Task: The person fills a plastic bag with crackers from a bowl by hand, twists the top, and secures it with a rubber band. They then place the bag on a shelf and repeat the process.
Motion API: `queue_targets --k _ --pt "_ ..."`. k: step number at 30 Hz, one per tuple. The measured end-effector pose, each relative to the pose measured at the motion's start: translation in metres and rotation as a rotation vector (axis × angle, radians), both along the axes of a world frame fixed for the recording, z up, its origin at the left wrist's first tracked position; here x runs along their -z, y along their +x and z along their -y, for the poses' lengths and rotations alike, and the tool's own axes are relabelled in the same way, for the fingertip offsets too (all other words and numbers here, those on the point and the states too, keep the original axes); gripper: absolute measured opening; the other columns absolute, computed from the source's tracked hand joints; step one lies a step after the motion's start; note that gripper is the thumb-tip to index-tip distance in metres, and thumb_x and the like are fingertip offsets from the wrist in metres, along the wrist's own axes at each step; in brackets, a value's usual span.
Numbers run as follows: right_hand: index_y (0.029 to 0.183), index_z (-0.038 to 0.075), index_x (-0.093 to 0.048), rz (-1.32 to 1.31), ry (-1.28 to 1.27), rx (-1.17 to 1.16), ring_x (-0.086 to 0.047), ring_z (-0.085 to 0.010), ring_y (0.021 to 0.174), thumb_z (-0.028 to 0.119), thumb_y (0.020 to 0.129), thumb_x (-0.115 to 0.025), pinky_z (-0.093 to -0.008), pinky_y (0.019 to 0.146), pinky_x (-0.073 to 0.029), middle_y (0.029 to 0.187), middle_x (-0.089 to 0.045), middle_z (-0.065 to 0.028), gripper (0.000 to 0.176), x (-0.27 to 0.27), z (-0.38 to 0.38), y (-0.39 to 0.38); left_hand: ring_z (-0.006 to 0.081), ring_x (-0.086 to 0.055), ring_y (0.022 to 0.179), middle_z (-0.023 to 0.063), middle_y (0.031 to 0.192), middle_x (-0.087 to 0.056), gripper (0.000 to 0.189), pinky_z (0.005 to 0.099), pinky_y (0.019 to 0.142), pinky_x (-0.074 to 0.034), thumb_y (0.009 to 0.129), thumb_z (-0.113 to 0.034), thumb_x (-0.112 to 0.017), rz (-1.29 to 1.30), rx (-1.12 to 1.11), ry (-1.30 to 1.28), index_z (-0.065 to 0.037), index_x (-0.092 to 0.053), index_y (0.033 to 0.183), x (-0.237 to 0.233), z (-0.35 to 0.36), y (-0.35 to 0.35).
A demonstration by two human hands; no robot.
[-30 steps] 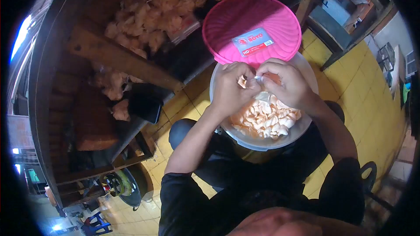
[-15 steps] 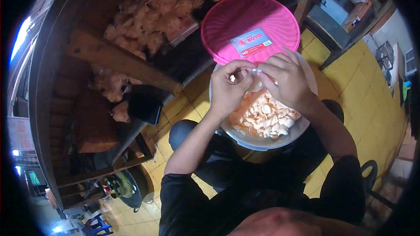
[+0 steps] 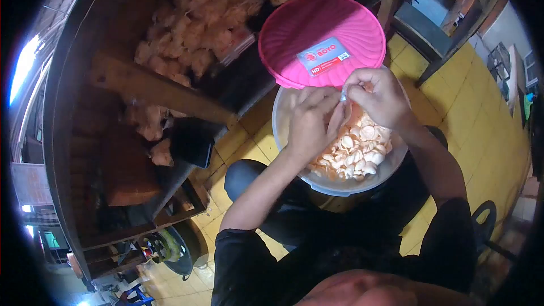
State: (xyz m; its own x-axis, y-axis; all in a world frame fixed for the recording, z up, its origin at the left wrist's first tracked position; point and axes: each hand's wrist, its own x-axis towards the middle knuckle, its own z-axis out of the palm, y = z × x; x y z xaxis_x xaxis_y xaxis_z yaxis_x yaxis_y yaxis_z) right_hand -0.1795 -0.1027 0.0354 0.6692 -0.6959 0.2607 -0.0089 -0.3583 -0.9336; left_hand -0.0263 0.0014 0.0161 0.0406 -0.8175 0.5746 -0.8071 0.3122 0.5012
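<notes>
Pink plastic lid (image 3: 317,25), one, tilted against the far rim of one pale round tub (image 3: 334,188), with one labelled packet (image 3: 325,56) lying on it. Pale orange crackers (image 3: 357,156) heaped in the tub, too many to count. Two bare hands above them: right hand (image 3: 377,97) pinched shut, thumb and forefinger on one scrap of clear plastic (image 3: 343,97) just over the crackers near the far rim; left hand (image 3: 314,122) right beside it, fingers half curled, hold impossible to tell. Left of the tub, one wooden shelf (image 3: 147,85) bearing many bagged crackers (image 3: 192,28) and one black object (image 3: 192,143).
</notes>
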Motion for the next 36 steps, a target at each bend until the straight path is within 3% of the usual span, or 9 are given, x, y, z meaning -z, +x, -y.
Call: queue_targets --k 6,8,9,11,14,15,23,30,36 --pt "0.091 -0.003 -0.069 -0.076 0.311 -0.222 -0.061 -0.0080 0.070 0.010 0.092 -0.063 -0.0233 0.065 -0.048 0.076 -0.066 -0.0039 0.014 0.003 0.029 -0.012 0.0278 -0.061 0.084 0.0091 0.094 -0.071 0.011 0.0370 0.078 -0.046 0.084 -0.012 -0.070 -0.028 0.076 0.013 -0.005 -0.075 0.092 0.000 0.002 0.002" --pt "0.100 -0.003 -0.068 -0.028 0.272 -0.190 -0.061 -0.0077 0.071 0.012 0.093 -0.065 -0.0234 0.066 -0.049 0.078 -0.066 -0.0040 0.017 0.015 0.033 -0.008 0.0211 -0.062 0.073 0.0096 0.087 -0.071 0.013 0.0320 0.068 -0.046 0.088 -0.011 -0.068 -0.448 0.232 0.777 -0.003 -0.076 0.095 -0.004 0.001 0.018" --pt "0.109 -0.003 -0.066 0.018 0.238 -0.160 -0.061 -0.0074 0.072 0.014 0.094 -0.067 -0.0235 0.066 -0.049 0.080 -0.066 -0.0040 0.023 0.018 0.035 -0.008 0.0211 -0.062 0.073 0.0096 0.087 -0.071 0.013 0.0320 0.068 -0.046 0.088 -0.011 -0.068 -0.443 0.241 0.783 -0.003 -0.076 0.095 -0.010 0.001 0.025" --pt "0.121 -0.004 -0.060 -0.078 0.143 -0.104 -0.063 -0.0083 0.076 0.016 0.095 -0.068 -0.0245 0.070 -0.051 0.086 -0.068 -0.0062 0.034 0.014 0.040 -0.010 0.0182 -0.062 0.068 0.0081 0.081 -0.070 0.015 0.0273 0.061 -0.046 0.093 -0.011 -0.063 -0.256 0.224 0.646 -0.002 -0.075 0.096 -0.025 0.000 0.037" --pt "0.126 -0.002 -0.059 0.017 -0.091 0.198 -0.068 -0.0169 0.086 0.020 0.093 -0.070 -0.0309 0.077 -0.055 0.094 -0.072 -0.0113 0.041 0.011 0.043 -0.011 0.0234 -0.065 0.113 0.0175 0.120 -0.066 0.029 0.0326 0.093 -0.051 0.092 0.006 -0.056 -0.076 -0.035 -0.248 0.002 -0.065 0.119 -0.026 0.014 0.044" --pt "0.126 -0.002 -0.059 0.017 -0.090 0.197 -0.068 -0.0169 0.086 0.020 0.093 -0.070 -0.0309 0.077 -0.055 0.094 -0.072 -0.0113 0.041 0.012 0.044 -0.012 0.0392 -0.058 0.124 0.0250 0.137 -0.055 0.043 0.0405 0.101 -0.048 0.086 0.009 -0.058 -0.307 0.044 -0.185 0.002 -0.058 0.128 -0.039 0.011 0.040" --pt "0.107 0.001 -0.066 -0.242 -0.373 0.122 -0.069 -0.0278 0.089 0.015 0.090 -0.068 -0.0378 0.081 -0.053 0.097 -0.069 -0.0158 0.022 0.005 0.029 -0.006 0.0432 -0.052 0.128 0.0238 0.142 -0.050 0.057 0.0458 0.105 -0.046 0.076 0.010 -0.060 0.083 -0.027 0.196 -0.009 -0.061 0.129 0.033 0.066 0.088" --pt "0.107 0.002 -0.067 -0.272 -0.557 0.041 -0.066 -0.0326 0.092 0.009 0.086 -0.069 -0.0405 0.083 -0.053 0.102 -0.065 -0.0151 0.022 0.011 0.023 -0.001 0.0399 -0.068 0.094 0.0256 0.095 -0.069 0.031 0.0442 0.084 -0.054 0.079 0.006 -0.063 -0.035 0.039 0.175 -0.003 -0.071 0.107 0.048 0.105 0.098" --pt "0.109 0.006 -0.070 -0.320 -0.661 0.064 -0.057 -0.0321 0.115 0.011 0.087 -0.066 -0.0431 0.096 -0.049 0.120 -0.059 -0.0145 0.023 0.023 0.021 0.005 0.0312 -0.072 0.081 0.0181 0.094 -0.070 0.013 0.0351 0.070 -0.057 0.087 -0.004 -0.068 0.024 -0.010 0.117 0.002 -0.070 0.098 0.019 0.084 0.065"
